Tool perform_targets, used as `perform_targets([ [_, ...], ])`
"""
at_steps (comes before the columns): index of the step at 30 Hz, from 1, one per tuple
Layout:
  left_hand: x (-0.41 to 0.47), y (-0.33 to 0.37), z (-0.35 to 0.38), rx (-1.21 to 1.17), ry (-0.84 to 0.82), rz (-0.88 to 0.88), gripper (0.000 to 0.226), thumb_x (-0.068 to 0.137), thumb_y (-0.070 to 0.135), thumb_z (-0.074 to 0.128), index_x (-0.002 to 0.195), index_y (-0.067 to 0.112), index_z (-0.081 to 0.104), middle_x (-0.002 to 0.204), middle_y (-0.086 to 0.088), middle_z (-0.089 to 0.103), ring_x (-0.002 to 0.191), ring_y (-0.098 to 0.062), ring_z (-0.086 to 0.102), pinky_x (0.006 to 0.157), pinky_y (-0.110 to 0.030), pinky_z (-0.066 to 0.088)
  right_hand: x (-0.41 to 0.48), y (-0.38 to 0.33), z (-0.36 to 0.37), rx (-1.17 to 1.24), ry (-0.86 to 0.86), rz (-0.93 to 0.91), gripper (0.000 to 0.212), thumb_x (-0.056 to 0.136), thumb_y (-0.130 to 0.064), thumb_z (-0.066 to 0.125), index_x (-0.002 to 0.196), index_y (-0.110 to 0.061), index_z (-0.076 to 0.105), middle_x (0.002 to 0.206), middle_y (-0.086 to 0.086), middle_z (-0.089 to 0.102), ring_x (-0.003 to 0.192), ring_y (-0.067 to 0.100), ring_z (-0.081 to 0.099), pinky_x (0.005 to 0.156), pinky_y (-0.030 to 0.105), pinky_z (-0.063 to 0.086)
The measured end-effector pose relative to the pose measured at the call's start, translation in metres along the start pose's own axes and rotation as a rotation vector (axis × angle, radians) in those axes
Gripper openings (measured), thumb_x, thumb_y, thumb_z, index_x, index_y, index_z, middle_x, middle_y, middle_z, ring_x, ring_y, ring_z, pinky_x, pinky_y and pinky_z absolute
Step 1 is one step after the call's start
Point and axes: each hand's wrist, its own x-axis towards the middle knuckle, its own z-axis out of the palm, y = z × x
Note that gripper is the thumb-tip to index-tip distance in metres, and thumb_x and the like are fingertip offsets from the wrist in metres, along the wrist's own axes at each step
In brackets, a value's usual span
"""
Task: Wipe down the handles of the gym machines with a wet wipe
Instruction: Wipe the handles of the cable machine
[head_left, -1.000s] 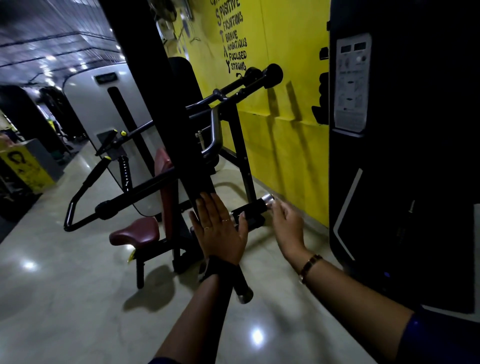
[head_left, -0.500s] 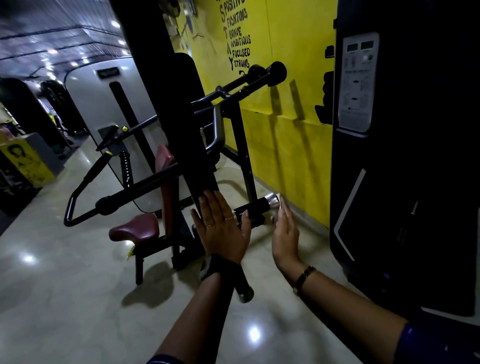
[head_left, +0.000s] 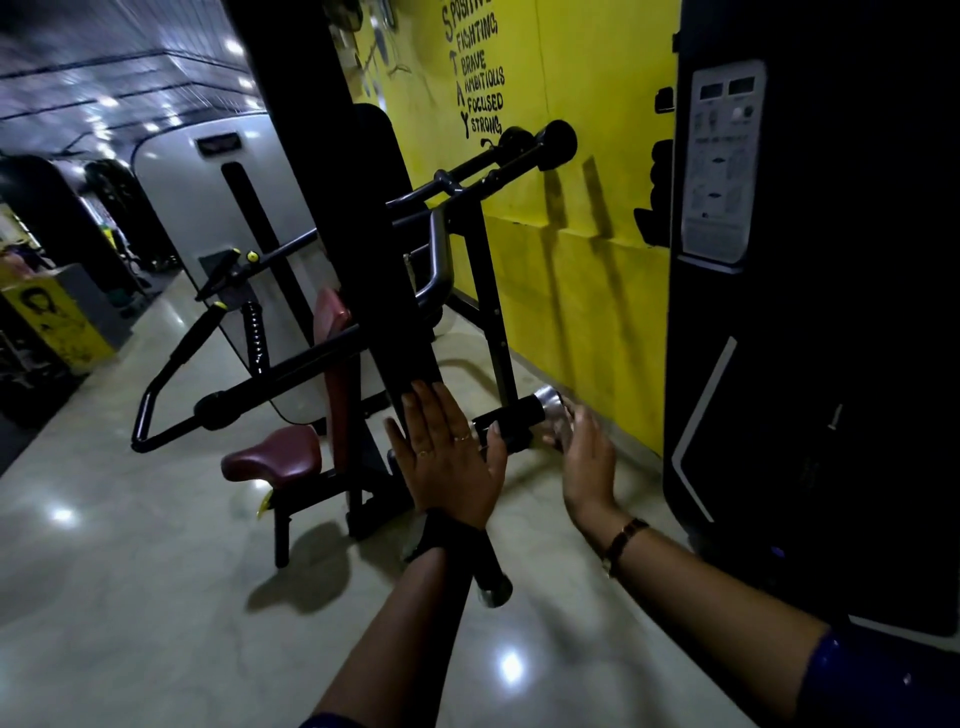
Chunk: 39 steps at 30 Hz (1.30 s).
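A black handle grip with a chrome end cap juts toward the yellow wall. A second black handle runs down under my left wrist to its own chrome end. My left hand lies flat over the joint of the two handles, fingers straight and apart, thumb touching the grip. My right hand is open and blurred, palm turned toward the chrome cap, just to its right. I see no wet wipe in either hand.
A black upright post rises just beyond my left hand. Behind it stands a machine with a maroon seat and long black lever arms. The yellow wall and a black weight-stack housing close off the right side. The floor is glossy tile.
My right hand has come off the chrome end of the handle, turned palm inward and drifted slightly right. My left hand has stayed flat in place.
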Motion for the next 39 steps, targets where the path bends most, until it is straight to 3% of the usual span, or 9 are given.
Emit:
perform_targets([
  [4, 0.001, 0.002, 0.002, 0.012, 0.002, -0.020, 0.093, 0.089, 0.051, 0.043, 0.153, 0.003, -0.005, 0.161, -0.013, -0.016, 0.150, -0.027, -0.009, 0.120, -0.048, 0.002, -0.021, 0.032, -0.009, -0.218, -0.178, -0.372, 0.053, 0.102, -0.029, 0.030, 0.151, -0.009, 0.022, 0.156, -0.003, 0.025, 0.143, 0.002, 0.024, 0.113, 0.015, 0.024],
  [8, 0.000, 0.001, 0.003, 0.009, 0.000, -0.010, 0.094, 0.089, 0.051, 0.044, 0.153, 0.002, -0.004, 0.161, -0.014, -0.016, 0.150, -0.027, -0.009, 0.121, -0.048, 0.001, -0.009, 0.040, -0.011, -0.568, -0.280, -0.624, 0.061, 0.101, -0.030, 0.027, 0.153, -0.004, 0.008, 0.162, 0.007, -0.001, 0.149, 0.021, 0.000, 0.121, 0.029, 0.005],
  [11, 0.000, 0.001, 0.003, 0.017, -0.013, -0.015, 0.093, 0.089, 0.050, 0.046, 0.153, 0.001, 0.001, 0.162, -0.018, -0.005, 0.150, -0.029, -0.006, 0.121, -0.047, 0.001, 0.010, 0.036, -0.011, -0.771, -0.232, -0.748, 0.059, 0.101, -0.034, 0.028, 0.152, -0.005, 0.018, 0.162, 0.009, 0.007, 0.149, 0.024, 0.001, 0.120, 0.033, 0.006],
  [14, 0.000, 0.001, 0.003, 0.018, -0.030, -0.021, 0.088, 0.088, 0.050, 0.048, 0.150, -0.001, 0.012, 0.153, -0.024, 0.016, 0.146, -0.032, 0.006, 0.119, -0.049, 0.005, 0.031, 0.020, -0.007, -0.901, -0.179, -0.803, 0.050, 0.099, -0.036, 0.029, 0.137, -0.010, 0.049, 0.146, 0.007, 0.044, 0.142, 0.024, 0.028, 0.112, 0.034, 0.019],
  [18, 0.001, 0.001, 0.001, -0.008, -0.012, -0.018, 0.093, 0.089, 0.050, 0.046, 0.154, 0.002, 0.000, 0.159, -0.021, 0.003, 0.148, -0.031, 0.003, 0.120, -0.048, 0.004, 0.058, -0.012, 0.002, -0.835, -0.313, -0.472, 0.051, 0.100, -0.045, 0.025, 0.090, -0.013, 0.064, 0.090, 0.007, 0.065, 0.091, 0.029, 0.060, 0.075, 0.033, 0.038],
  [25, 0.000, 0.000, -0.002, -0.027, -0.020, -0.004, 0.092, 0.090, 0.051, 0.042, 0.154, 0.004, -0.006, 0.161, -0.012, -0.017, 0.150, -0.026, -0.010, 0.121, -0.046, -0.001, 0.045, -0.030, 0.007, -0.061, -0.218, 0.503, 0.056, 0.100, -0.056, 0.027, 0.094, -0.010, 0.059, 0.094, 0.014, 0.063, 0.079, 0.026, 0.062, 0.061, 0.033, 0.052],
  [28, 0.001, -0.001, -0.001, -0.040, -0.018, 0.006, 0.091, 0.091, 0.051, 0.041, 0.154, 0.004, -0.006, 0.161, -0.011, -0.017, 0.150, -0.026, -0.010, 0.121, -0.046, 0.000, 0.040, -0.038, 0.005, 0.402, -0.122, 0.804, 0.059, 0.101, -0.052, 0.025, 0.087, -0.003, 0.057, 0.082, 0.019, 0.063, 0.077, 0.028, 0.059, 0.070, 0.041, 0.056],
  [33, -0.001, -0.002, 0.000, -0.054, -0.030, -0.003, 0.089, 0.092, 0.050, 0.041, 0.154, 0.005, -0.006, 0.161, -0.010, -0.017, 0.150, -0.025, -0.009, 0.120, -0.047, 0.005, 0.037, -0.060, 0.002, 0.573, -0.057, 0.884, 0.054, 0.101, -0.042, 0.030, 0.123, 0.004, 0.047, 0.122, 0.026, 0.050, 0.122, 0.039, 0.050, 0.099, 0.048, 0.044],
  [39, 0.000, -0.001, -0.002, -0.048, -0.029, -0.005, 0.090, 0.091, 0.050, 0.041, 0.154, 0.005, -0.005, 0.161, -0.011, -0.017, 0.150, -0.025, -0.009, 0.121, -0.045, 0.002, 0.024, -0.054, 0.014, 0.579, 0.069, 0.841, 0.046, 0.098, -0.040, 0.027, 0.087, -0.009, 0.059, 0.092, 0.016, 0.057, 0.081, 0.029, 0.056, 0.080, 0.041, 0.055],
])
